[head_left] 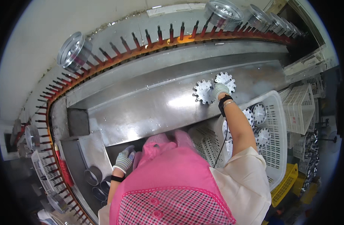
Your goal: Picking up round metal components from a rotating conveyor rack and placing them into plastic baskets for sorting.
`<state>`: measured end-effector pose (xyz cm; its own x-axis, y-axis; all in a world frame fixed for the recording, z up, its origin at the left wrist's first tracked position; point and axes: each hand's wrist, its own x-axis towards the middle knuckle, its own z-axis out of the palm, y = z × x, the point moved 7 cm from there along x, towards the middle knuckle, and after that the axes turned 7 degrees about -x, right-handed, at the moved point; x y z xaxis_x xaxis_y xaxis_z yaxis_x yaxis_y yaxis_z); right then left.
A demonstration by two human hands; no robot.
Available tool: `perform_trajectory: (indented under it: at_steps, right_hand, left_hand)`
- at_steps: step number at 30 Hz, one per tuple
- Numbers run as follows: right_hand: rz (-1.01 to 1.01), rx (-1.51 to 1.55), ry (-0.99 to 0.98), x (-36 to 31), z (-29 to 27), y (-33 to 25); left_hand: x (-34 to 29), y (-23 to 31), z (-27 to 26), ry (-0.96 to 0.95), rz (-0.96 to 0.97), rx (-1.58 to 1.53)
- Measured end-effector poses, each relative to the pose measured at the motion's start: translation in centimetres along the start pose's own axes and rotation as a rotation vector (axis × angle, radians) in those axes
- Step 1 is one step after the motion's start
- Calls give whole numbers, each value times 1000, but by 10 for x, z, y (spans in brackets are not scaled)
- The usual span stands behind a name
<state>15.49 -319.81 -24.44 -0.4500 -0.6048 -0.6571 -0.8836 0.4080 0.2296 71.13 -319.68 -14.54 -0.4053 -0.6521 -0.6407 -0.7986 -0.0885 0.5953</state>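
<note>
My right hand, in a striped glove, reaches over the metal worktop. Its fingers are closed at the lower-left part of a silver toothed metal disc with holes round its rim. Another toothed disc lies just left of that hand. My left hand, also gloved, is low beside my lap at the worktop's near edge. A greyish-purple patch shows at its fingertips; whether it is a held thing cannot be made out. Grey metal rings stand in a bin near my left forearm.
A white plastic basket at my right holds several similar discs. Along the far side curves a conveyor rail with upright red pins; some carry shiny round metal parts. More white crates and a yellow crate stand farther right.
</note>
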Motion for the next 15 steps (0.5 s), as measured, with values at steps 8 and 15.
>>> perform_trajectory:
  at_steps: [8,15]
  right_hand:
    - [-50,902,750,38,-169,30]
    - [232,753,780,140,-214,9]
  left_hand:
    - [-27,1,14,79,-186,-43]
    - [-64,32,21,230,-326,-112]
